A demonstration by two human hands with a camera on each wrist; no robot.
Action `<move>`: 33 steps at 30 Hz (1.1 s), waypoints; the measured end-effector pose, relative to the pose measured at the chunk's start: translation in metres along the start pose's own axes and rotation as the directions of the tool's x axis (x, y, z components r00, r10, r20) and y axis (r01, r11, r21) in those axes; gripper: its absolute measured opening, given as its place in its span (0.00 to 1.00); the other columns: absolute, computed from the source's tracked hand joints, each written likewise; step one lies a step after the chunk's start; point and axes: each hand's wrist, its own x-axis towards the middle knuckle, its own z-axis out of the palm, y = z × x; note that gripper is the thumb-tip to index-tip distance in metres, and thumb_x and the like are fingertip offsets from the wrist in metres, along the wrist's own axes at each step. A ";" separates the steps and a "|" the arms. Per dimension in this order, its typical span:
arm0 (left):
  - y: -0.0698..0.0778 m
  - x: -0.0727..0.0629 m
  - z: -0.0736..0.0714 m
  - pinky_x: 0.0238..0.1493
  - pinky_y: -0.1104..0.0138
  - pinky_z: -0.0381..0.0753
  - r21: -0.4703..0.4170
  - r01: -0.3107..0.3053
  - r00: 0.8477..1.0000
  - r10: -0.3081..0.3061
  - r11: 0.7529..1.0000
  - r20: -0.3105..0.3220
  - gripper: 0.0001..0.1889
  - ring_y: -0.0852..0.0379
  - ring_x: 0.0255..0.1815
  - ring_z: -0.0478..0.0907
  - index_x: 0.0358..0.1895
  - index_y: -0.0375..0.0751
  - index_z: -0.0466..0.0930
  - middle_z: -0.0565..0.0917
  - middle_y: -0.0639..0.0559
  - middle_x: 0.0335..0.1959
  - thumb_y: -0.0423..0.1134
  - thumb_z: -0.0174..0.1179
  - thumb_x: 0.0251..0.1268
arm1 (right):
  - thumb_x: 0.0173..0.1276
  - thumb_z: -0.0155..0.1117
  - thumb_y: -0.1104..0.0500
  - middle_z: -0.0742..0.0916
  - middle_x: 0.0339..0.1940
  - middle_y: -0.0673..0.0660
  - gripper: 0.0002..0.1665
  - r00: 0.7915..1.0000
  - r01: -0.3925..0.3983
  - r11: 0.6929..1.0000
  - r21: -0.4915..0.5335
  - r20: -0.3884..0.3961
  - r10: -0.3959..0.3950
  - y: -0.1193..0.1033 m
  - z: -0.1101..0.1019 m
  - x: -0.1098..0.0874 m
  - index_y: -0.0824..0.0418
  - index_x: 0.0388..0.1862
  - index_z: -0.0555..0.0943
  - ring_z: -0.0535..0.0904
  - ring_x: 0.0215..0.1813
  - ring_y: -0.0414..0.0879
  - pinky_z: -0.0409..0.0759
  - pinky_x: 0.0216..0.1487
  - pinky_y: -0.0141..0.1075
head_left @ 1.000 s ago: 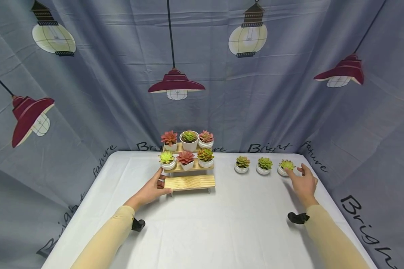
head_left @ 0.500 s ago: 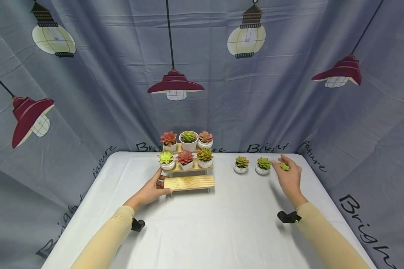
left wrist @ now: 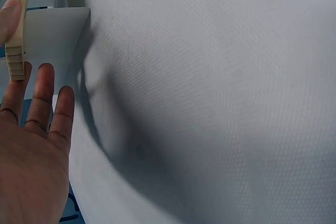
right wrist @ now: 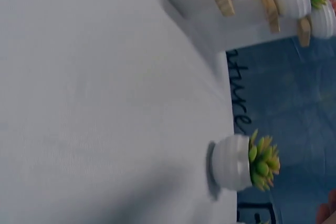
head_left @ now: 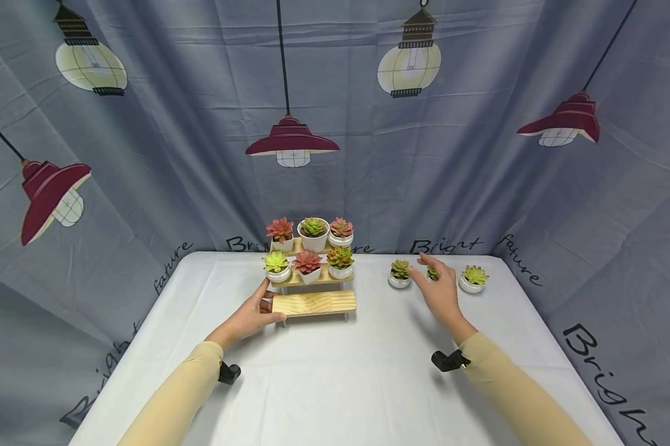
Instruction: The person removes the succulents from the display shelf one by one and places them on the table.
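Note:
My left hand (head_left: 250, 314) holds the left end of the lowest wooden step of a three-tier plant stand (head_left: 315, 302). In the left wrist view the thumb (left wrist: 9, 18) lies on the step, while the other visible fingers extend by its end. My right hand (head_left: 439, 298) hovers with parted fingers in front of the middle potted succulent (head_left: 432, 273), mostly hiding it; no grip on the pot shows. Left of that hand stands a green potted succulent (head_left: 400, 272), also seen in the right wrist view. A lighter green potted succulent (head_left: 473, 279) stands to its right.
On the stand's upper two tiers sit several potted succulents, including a red one (head_left: 308, 265) and a green one in a larger white pot (head_left: 313, 234). A white cloth (head_left: 335, 384) covers the table. Behind it hangs a grey-blue curtain (head_left: 346, 186) with printed lamps.
My right hand has moved left from the rightmost succulent, past it, to the middle one. The pots remain in their places. My left hand stays on the stand.

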 end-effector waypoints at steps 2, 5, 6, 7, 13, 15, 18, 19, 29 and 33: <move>-0.001 0.001 0.000 0.53 0.55 0.77 0.004 -0.001 1.000 0.001 1.000 -0.001 0.60 0.48 0.55 0.74 0.84 0.44 0.30 0.70 0.41 0.68 0.46 0.73 0.65 | 0.72 0.70 0.43 0.79 0.66 0.58 0.39 1.000 0.015 1.000 0.010 0.017 -0.015 -0.003 0.007 -0.001 0.58 0.75 0.72 0.63 0.69 0.56 0.64 0.66 0.59; -0.001 0.001 0.000 0.53 0.56 0.77 0.013 -0.002 1.000 0.002 1.000 -0.001 0.61 0.49 0.54 0.75 0.85 0.45 0.31 0.71 0.41 0.67 0.48 0.73 0.64 | 0.70 0.71 0.42 0.80 0.65 0.57 0.39 0.999 0.026 0.999 0.021 0.032 -0.027 -0.008 0.018 -0.002 0.57 0.74 0.73 0.65 0.68 0.54 0.64 0.66 0.58; -0.002 0.001 0.000 0.52 0.56 0.77 0.016 -0.005 1.000 0.005 1.000 -0.001 0.61 0.50 0.53 0.75 0.85 0.45 0.31 0.71 0.41 0.67 0.48 0.73 0.64 | 0.70 0.71 0.42 0.81 0.65 0.58 0.40 0.999 0.027 0.999 0.023 0.041 -0.028 -0.010 0.022 -0.002 0.57 0.74 0.73 0.65 0.68 0.54 0.64 0.67 0.58; -0.002 0.001 0.000 0.52 0.57 0.77 0.018 -0.005 1.000 0.005 1.000 -0.001 0.61 0.50 0.53 0.75 0.85 0.46 0.31 0.71 0.42 0.67 0.48 0.73 0.64 | 0.69 0.72 0.42 0.81 0.65 0.58 0.40 0.999 0.025 0.999 0.028 0.046 -0.027 -0.013 0.025 -0.003 0.57 0.74 0.74 0.65 0.68 0.53 0.64 0.67 0.58; -0.003 0.000 -0.001 0.51 0.60 0.77 0.021 0.006 1.000 -0.006 1.000 0.004 0.61 0.51 0.53 0.74 0.85 0.46 0.31 0.71 0.43 0.67 0.49 0.74 0.64 | 0.67 0.73 0.41 0.80 0.66 0.57 0.42 0.995 0.007 0.999 0.035 0.101 -0.010 -0.026 0.045 -0.006 0.55 0.75 0.72 0.63 0.70 0.55 0.64 0.68 0.57; -0.004 0.000 0.000 0.51 0.60 0.77 0.021 0.003 1.000 -0.003 1.000 0.003 0.61 0.51 0.52 0.74 0.85 0.47 0.31 0.71 0.43 0.67 0.49 0.74 0.64 | 0.66 0.74 0.40 0.79 0.66 0.56 0.43 0.993 -0.001 0.999 0.045 0.118 -0.005 -0.029 0.051 -0.006 0.54 0.76 0.72 0.62 0.71 0.54 0.64 0.68 0.57; 0.000 -0.002 0.000 0.51 0.58 0.77 0.015 -0.008 1.000 0.008 1.000 0.000 0.60 0.49 0.52 0.74 0.84 0.44 0.31 0.71 0.41 0.67 0.46 0.73 0.65 | 0.65 0.75 0.40 0.79 0.66 0.55 0.44 0.990 0.002 0.998 0.059 0.143 -0.010 -0.034 0.059 -0.006 0.53 0.75 0.72 0.62 0.70 0.54 0.64 0.68 0.58; 0.000 -0.002 0.000 0.51 0.57 0.77 0.015 -0.012 1.000 0.012 1.000 -0.002 0.60 0.49 0.52 0.74 0.84 0.44 0.31 0.71 0.41 0.66 0.46 0.73 0.65 | 0.65 0.75 0.40 0.79 0.66 0.55 0.44 0.989 0.009 0.998 0.054 0.147 -0.017 -0.035 0.062 -0.006 0.53 0.75 0.72 0.62 0.71 0.54 0.63 0.69 0.59; -0.002 0.000 0.000 0.51 0.61 0.77 0.028 -0.008 1.000 0.008 1.000 -0.001 0.61 0.51 0.52 0.75 0.85 0.46 0.31 0.71 0.43 0.66 0.48 0.73 0.64 | 0.64 0.77 0.44 0.80 0.65 0.53 0.42 0.981 0.017 0.999 0.037 0.190 -0.023 -0.046 0.087 -0.009 0.51 0.75 0.73 0.63 0.71 0.52 0.63 0.70 0.58; -0.002 0.000 0.000 0.51 0.61 0.77 0.037 -0.003 1.000 0.003 0.999 -0.002 0.61 0.51 0.52 0.74 0.85 0.46 0.31 0.71 0.43 0.66 0.49 0.73 0.64 | 0.64 0.78 0.45 0.80 0.65 0.53 0.42 0.980 0.026 0.999 0.029 0.197 -0.031 -0.049 0.094 -0.008 0.50 0.75 0.73 0.63 0.71 0.52 0.64 0.68 0.56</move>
